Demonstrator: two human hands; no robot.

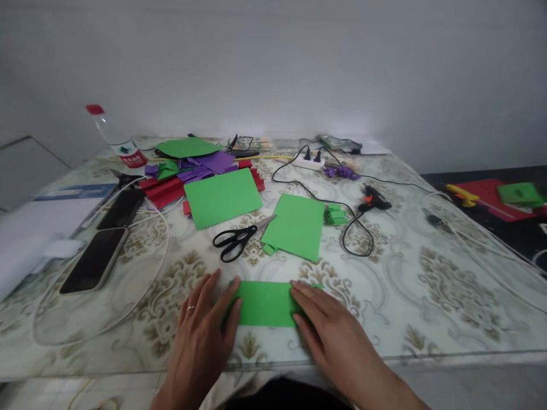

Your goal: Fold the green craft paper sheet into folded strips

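Note:
A folded strip of green paper (267, 304) lies flat on the table near the front edge. At its left end rests my left hand (203, 324), fingers spread, with the index fingertip and thumb touching the paper. My right hand (327, 322) lies over the right end, its fingers stretched out flat and the thumb near the front edge. Both ends of the strip are partly hidden. Beyond it are black-handled scissors (237, 239), their blades slightly apart and the tip on a lighter green sheet (297, 225). Another green sheet (224, 196) lies farther back.
Two phones (96, 259) and a white cable sit at left, near a red-capped bottle (122, 142). Red and purple paper pieces (164, 191) are heaped behind. A glue gun (374, 199) trails its cord from a power strip (308, 162). Right: a dark surface with red paper (485, 196).

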